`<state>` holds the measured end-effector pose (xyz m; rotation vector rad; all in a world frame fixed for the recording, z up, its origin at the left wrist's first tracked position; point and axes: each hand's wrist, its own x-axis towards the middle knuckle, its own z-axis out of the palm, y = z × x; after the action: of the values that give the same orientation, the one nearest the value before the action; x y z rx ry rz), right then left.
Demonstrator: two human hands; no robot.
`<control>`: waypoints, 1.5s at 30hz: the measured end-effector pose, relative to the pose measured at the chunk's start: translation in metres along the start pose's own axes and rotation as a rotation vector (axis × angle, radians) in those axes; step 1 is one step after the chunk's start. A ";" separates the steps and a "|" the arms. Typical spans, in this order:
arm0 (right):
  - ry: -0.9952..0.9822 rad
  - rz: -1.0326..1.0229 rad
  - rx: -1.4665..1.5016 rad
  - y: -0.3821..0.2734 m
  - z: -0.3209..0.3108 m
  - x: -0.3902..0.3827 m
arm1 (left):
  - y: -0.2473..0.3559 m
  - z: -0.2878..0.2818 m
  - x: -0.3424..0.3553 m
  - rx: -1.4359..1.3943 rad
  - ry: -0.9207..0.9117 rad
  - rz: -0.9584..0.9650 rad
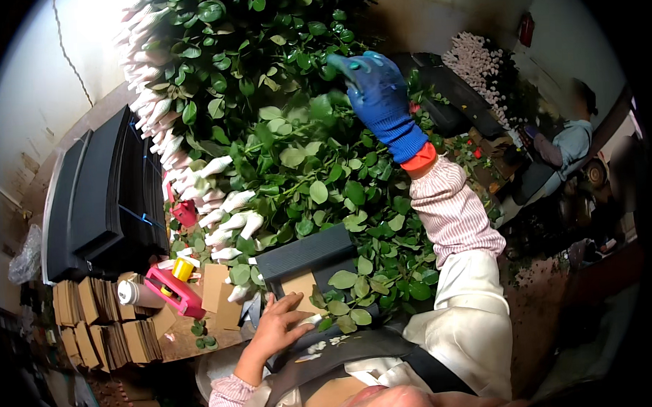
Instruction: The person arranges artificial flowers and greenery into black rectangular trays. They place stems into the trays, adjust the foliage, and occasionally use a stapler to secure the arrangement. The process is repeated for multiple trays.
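My left hand (276,327), bare, lies with fingers apart on a brown cardboard piece (297,283) in a folded dark grey corrugated board (302,249), beside a leafy stem (347,307) with a white-covered bud. My right hand (371,87), in a blue glove with an orange band at the wrist, reaches up into a big pile of leafy rose stems (278,54); its fingers are curled, and what they hold, if anything, is hidden. White-sleeved flower heads (149,80) line the left of the pile, with more (233,225) lower down.
Left: black board stacks (103,197), cardboard stacks (93,312), a pink tape dispenser (172,291), a white lidded cup (135,293) on the wooden table (183,337). Right: a co-worker (564,145) beside another bench with pale roses (472,65). A plastic bag (25,253) sits far left.
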<state>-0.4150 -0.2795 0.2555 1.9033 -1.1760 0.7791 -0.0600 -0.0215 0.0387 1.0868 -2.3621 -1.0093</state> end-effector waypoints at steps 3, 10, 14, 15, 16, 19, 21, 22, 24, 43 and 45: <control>-0.243 0.037 0.093 0.013 0.004 -0.024 | 0.005 -0.003 0.013 0.000 -0.028 0.028; -0.491 0.124 0.285 -0.017 0.014 -0.051 | 0.003 -0.002 0.004 -0.032 -0.015 -0.019; -0.555 -0.062 -0.010 -0.012 0.062 -0.086 | 0.003 0.002 0.009 -0.045 -0.029 -0.008; -0.536 -0.066 -0.040 -0.019 0.060 -0.075 | 0.003 0.000 0.009 -0.034 -0.030 -0.013; -0.608 0.028 -0.012 -0.021 0.059 -0.062 | 0.002 0.000 0.007 -0.020 -0.035 -0.022; 0.176 0.040 0.054 -0.039 0.026 -0.035 | 0.007 -0.003 0.006 -0.020 -0.014 -0.027; -0.145 -0.017 0.088 -0.035 0.019 -0.036 | 0.004 -0.002 0.008 -0.010 -0.027 -0.011; -0.305 -0.044 0.108 -0.033 0.015 -0.036 | 0.004 0.000 0.010 -0.033 -0.032 -0.022; -0.011 -0.051 0.165 -0.034 -0.005 -0.038 | 0.001 -0.002 0.005 -0.026 -0.015 -0.010; -1.450 -0.112 0.020 -0.059 -0.138 -0.252 | -0.012 0.014 0.004 -0.114 0.133 -0.016; -1.282 -0.035 0.000 -0.069 -0.147 -0.197 | -0.006 0.008 0.003 -0.100 0.126 -0.015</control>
<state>-0.4446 -0.0461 0.1560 2.4200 -1.7906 -0.6373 -0.0637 -0.0230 0.0292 1.0993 -2.1832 -1.0221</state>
